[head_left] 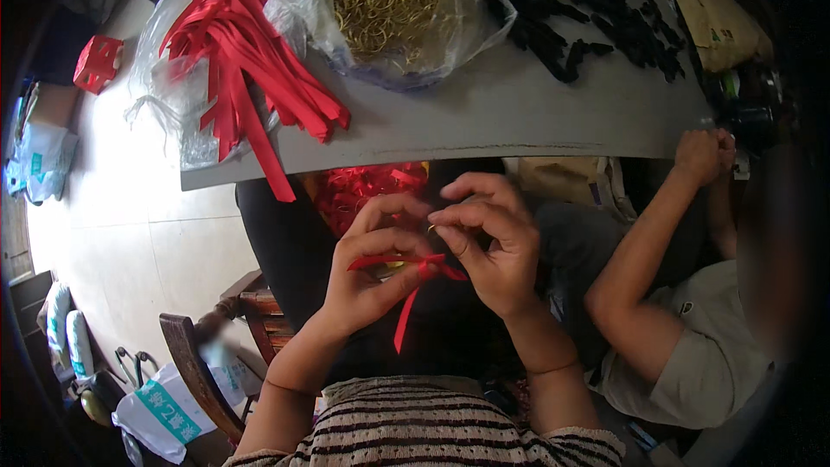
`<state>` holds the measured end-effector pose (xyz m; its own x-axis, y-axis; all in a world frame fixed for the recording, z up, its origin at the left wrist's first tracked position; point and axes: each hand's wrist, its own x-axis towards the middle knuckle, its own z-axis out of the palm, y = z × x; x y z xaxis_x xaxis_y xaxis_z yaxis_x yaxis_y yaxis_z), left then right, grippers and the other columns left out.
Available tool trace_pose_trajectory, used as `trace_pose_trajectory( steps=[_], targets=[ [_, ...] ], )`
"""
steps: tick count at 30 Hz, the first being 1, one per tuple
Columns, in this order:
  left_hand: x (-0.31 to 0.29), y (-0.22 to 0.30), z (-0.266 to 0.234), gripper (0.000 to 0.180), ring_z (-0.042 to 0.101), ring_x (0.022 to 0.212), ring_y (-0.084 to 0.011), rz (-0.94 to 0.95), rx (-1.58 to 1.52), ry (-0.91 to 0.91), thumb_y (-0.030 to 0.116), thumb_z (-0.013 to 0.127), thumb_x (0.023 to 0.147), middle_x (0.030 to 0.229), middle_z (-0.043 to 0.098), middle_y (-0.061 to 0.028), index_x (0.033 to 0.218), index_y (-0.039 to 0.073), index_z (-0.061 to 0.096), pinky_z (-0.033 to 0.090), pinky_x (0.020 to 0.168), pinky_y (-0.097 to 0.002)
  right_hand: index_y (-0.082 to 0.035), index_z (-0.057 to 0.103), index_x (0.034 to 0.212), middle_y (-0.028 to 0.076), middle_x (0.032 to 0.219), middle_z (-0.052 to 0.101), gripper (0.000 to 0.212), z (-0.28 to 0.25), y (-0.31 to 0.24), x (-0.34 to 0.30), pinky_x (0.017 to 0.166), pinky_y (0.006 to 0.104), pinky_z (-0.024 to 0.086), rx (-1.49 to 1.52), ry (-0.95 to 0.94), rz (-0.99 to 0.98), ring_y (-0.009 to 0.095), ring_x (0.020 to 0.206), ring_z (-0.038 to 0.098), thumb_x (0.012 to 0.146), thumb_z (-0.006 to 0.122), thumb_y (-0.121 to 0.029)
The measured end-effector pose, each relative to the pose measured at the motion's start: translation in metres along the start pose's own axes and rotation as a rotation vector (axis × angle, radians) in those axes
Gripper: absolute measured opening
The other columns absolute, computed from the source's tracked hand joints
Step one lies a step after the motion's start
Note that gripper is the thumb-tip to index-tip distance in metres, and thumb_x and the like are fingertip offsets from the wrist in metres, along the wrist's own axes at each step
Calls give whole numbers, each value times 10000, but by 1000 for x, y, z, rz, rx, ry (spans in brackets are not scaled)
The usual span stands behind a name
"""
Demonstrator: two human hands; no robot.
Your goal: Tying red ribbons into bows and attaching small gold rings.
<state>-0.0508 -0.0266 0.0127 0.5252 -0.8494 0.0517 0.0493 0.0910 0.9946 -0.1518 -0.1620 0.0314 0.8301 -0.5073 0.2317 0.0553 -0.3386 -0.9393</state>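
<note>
Over my lap, my left hand (359,281) pinches a red ribbon (405,318) tied in a small bow, with one tail hanging down and its ends sticking out sideways. Beside it, my right hand (497,251) has thumb and forefinger pressed together on a thin gold cord (431,228), of which only a small curve shows. A bit of yellow shows behind the bow, partly hidden by my left fingers. Below the table edge, a heap of red ribbon pieces (367,190) lies beyond my hands.
On the grey table (415,125) lie long red ribbon strips (251,60), a clear bag of gold cords (385,4) and black strips (553,26). At right sits another person (692,329), hands by the table corner. A wooden chair (199,372) stands at left.
</note>
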Motion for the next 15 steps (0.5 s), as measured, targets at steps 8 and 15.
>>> trace_pose_trajectory(
  steps=[8,15],
  targets=[
    [0,-14,-9,127,533,899,-177,55,-70,-72,83,705,724,853,585,-87,798,16,626,419,799,-315,-17,628,867,106,919,567,143,8,0,-5,642,276,477,-234,55,-25,190,784,584,743,663,47],
    [-4,-16,-20,157,540,778,-123,-375,-902,112,113,649,804,823,575,-40,879,14,554,424,675,-242,12,584,897,92,938,584,91,8,20,-26,616,258,472,662,-92,446,156,763,588,818,616,-20]
  ],
)
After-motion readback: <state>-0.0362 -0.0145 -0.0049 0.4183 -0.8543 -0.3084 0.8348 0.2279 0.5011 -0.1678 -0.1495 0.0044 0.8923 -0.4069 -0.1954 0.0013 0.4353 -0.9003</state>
